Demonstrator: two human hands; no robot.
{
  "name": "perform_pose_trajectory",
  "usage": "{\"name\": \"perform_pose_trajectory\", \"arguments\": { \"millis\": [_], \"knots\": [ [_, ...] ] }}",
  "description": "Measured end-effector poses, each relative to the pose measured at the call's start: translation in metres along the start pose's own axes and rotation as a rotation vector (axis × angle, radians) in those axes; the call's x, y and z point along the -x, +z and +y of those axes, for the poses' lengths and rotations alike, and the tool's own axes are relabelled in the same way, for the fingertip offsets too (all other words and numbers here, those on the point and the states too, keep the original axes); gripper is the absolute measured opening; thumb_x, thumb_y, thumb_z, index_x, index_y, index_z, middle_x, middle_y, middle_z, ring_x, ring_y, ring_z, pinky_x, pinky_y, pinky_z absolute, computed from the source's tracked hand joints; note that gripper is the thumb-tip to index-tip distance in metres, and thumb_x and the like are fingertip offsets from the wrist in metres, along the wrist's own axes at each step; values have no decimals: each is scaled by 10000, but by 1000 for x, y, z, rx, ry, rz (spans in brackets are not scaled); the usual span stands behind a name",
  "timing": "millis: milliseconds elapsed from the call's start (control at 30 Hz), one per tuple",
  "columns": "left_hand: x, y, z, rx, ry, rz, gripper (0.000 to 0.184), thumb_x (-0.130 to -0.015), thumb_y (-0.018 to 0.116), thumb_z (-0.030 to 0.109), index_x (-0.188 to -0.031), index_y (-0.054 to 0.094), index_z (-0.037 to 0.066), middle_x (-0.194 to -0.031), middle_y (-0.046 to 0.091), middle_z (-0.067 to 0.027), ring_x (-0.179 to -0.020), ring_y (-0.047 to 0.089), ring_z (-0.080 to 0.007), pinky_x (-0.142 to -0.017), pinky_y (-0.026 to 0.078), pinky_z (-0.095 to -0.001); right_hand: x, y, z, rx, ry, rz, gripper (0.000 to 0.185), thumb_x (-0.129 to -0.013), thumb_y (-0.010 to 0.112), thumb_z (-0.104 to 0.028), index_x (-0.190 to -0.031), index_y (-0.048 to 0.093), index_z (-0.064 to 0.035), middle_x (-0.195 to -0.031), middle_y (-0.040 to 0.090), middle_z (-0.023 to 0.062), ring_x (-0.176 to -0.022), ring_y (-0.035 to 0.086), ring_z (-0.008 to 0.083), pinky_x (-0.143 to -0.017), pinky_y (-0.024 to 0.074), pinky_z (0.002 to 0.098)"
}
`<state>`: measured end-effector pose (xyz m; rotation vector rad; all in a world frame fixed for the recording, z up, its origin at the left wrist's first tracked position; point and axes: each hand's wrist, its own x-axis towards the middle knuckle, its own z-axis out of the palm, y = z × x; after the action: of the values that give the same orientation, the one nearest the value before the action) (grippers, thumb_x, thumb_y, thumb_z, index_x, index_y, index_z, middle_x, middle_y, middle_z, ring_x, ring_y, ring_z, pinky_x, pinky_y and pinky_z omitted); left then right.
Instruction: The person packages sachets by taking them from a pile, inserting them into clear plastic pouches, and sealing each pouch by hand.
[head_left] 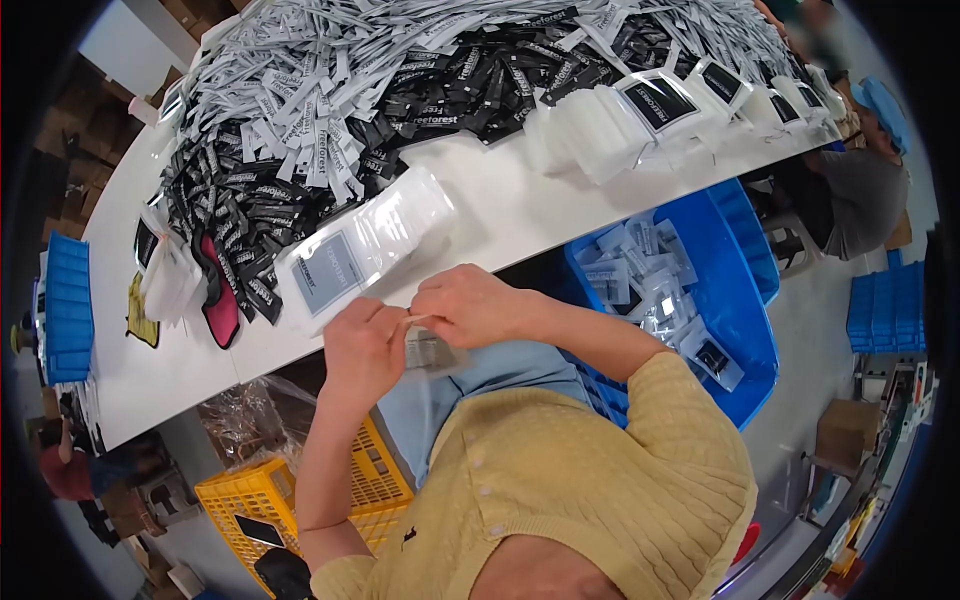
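Note:
Just off the table's front edge, my left hand (362, 345) and my right hand (465, 305) are close together above my lap. Both have closed fingers pinching the top edge of a small translucent plastic pouch (432, 352), which hangs below them. What is inside the pouch is hard to make out. Right beyond my hands, on the table, lies a fanned stack of clear pouches (330, 268) with a grey label reading Freeforest. Behind that stack, black stick packets (260, 215) printed Freeforest are heaped up.
White stick packets (300, 95) pile across the back of the white table (480, 215). More pouch stacks (600, 125) line its right side. Below right, a blue bin (735, 330) holds filled pouches; a yellow crate (240, 500) stands lower left. Another person (865, 195) sits at far right.

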<state>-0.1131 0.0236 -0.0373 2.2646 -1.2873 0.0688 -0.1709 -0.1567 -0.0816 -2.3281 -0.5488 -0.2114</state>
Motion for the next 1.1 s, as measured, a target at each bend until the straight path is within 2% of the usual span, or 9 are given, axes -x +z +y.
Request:
{"name": "perform_pose_trajectory", "arguments": {
  "millis": [167, 267, 300, 367, 433, 600, 700, 833, 1100],
  "knots": [
    [-2, 20, -1, 168, 10, -113, 25, -733, 659, 72, -739, 639, 59, -721, 617, -110, -666, 589, -314, -599, 474, -390, 31, -10, 26, -131, -100, 76, 112, -781, 625, -115, -887, 653, -94, -754, 594, 73, -716, 582, 277, -624, 479, 363],
    [-1, 18, -15, 39, 31, -91, 34, -741, 659, 78, -743, 638, 53, -736, 628, -118, -681, 597, -318, -619, 481, -391, 84, -49, 63, -164, 94, 171, 42, -772, 643, -96, -784, 638, -56, -684, 572, 84, -659, 576, 234, -583, 450, 334],
    [5, 18, -33, -67, 32, -63, 47, -747, 627, 96, -713, 611, 67, -718, 621, -94, -686, 593, -282, -611, 477, -386, 107, -80, 67, -173, 377, 218, 72, -768, 649, -100, -759, 624, -32, -647, 556, 83, -643, 563, 187, -569, 435, 311],
    [22, 11, -58, 11, -169, -19, 43, -738, 634, 89, -711, 613, 62, -723, 620, -86, -694, 590, -284, -623, 480, -381, 179, -121, 111, 112, 670, 268, 75, -751, 629, -91, -756, 610, -18, -752, 590, 114, -675, 560, 250, -633, 460, 333],
    [28, 7, -71, 112, -337, -4, 83, -717, 648, 69, -796, 634, 51, -824, 621, -101, -789, 583, -293, -686, 480, -372, 194, -141, 99, 750, 447, 454, 79, -736, 639, -74, -800, 637, -27, -809, 613, 132, -737, 597, 295, -674, 485, 356],
    [-14, 30, -59, -71, -62, 214, 321, -692, 698, 95, -999, 612, 54, -995, 581, -123, -948, 546, -319, -816, 448, -394, 74, -85, 65, 327, 313, 526, 107, -741, 650, -42, -847, 663, -51, -823, 637, 128, -761, 611, 306, -693, 493, 366],
    [-25, 50, -77, -111, 11, 203, 391, -674, 723, 119, -1039, 600, 48, -1019, 576, -113, -962, 543, -327, -842, 438, -409, -32, -56, 83, 58, 169, 440, 149, -809, 616, -187, -821, 666, -47, -783, 652, 117, -725, 613, 299, -659, 478, 379],
    [-24, 59, -92, -102, 61, 186, 414, -660, 743, 131, -1038, 602, 39, -1030, 585, -99, -987, 548, -323, -857, 436, -419, -159, -21, 131, 413, 293, 152, 138, -754, 592, -139, -821, 661, -41, -822, 656, 161, -787, 640, 340, -696, 509, 423],
    [-12, 57, -110, -18, 104, 327, 399, -668, 751, 180, -1011, 605, 37, -1033, 591, -89, -1023, 543, -309, -879, 424, -434, -159, -42, 170, 169, 440, 19, 288, -682, 618, -128, -937, 569, -5, -891, 636, 202, -852, 621, 358, -748, 490, 408]
  ]
}}
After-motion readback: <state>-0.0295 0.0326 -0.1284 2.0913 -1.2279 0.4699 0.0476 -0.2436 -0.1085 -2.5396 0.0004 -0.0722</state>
